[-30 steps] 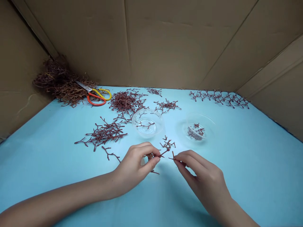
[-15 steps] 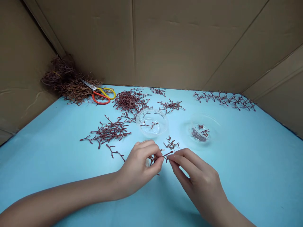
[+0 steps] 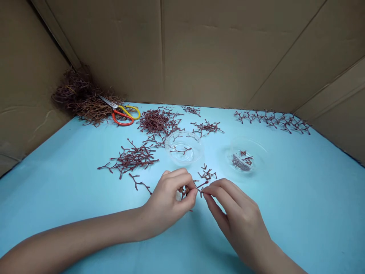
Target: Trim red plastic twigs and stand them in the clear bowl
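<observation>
Between my hands is a small dark-red twig (image 3: 203,185) with short side branches. My left hand (image 3: 169,199) pinches one end of it between thumb and forefinger. The fingertips of my right hand (image 3: 239,211) are pressed together at its side branch, from the right. Just beyond the hands lie short twig pieces (image 3: 207,174). Brown bits (image 3: 184,191) show through the loop of my left fingers, partly hidden by that hand. A single branched twig (image 3: 139,183) lies to the left of my left hand.
Two clear plastic bowls stand ahead: a left bowl (image 3: 184,161) and a right bowl (image 3: 261,152) holding small pieces. Twig piles (image 3: 132,158) lie left, with a denser heap (image 3: 155,121) behind. Scissors (image 3: 123,118) rest by a dried bundle (image 3: 91,108). Cardboard walls (image 3: 205,57) enclose the table.
The camera view has shifted very slightly. Both hands keep the same pinch at the twig, with no clear movement otherwise.
</observation>
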Motion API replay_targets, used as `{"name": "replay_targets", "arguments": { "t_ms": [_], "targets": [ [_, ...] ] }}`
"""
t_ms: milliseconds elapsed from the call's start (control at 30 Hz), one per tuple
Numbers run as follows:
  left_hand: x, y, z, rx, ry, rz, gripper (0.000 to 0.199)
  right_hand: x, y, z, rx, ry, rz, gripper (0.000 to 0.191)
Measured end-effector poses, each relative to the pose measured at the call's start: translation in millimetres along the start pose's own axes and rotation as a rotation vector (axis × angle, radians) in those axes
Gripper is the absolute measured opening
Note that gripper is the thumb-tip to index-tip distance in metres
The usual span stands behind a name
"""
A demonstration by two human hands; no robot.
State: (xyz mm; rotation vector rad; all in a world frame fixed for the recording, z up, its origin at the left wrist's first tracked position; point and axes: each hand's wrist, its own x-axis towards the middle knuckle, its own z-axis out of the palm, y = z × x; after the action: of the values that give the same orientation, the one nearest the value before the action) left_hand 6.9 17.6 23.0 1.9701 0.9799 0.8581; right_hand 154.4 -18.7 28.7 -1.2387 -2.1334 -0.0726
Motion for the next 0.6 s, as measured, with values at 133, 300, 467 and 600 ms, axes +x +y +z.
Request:
{"name": "replay_targets", "arguments": {
  "t_ms": [133,300,467,600],
  "targets": [
    [-0.5,0.0,0.1,-0.003,-0.003,0.001,0.017,-0.4,0.7,1.6,0.022,0.014,-0.003,0.012],
    [-0.1,-0.1,0.3,0.008,-0.009,-0.001,0.017,-0.5,1.5,3.2,0.059,0.03,-0.008,0.011],
    [-0.3,0.7,-2.3,-0.002,0.0,-0.011,0.017,-0.4,2.3,2.9,0.062,0.029,-0.02,0.012],
    [-0.6,1.2,-3.0,-0.006,-0.008,-0.007,0.017,0.5,2.5,3.1,0.059,0.026,-0.025,0.013]
  ]
}}
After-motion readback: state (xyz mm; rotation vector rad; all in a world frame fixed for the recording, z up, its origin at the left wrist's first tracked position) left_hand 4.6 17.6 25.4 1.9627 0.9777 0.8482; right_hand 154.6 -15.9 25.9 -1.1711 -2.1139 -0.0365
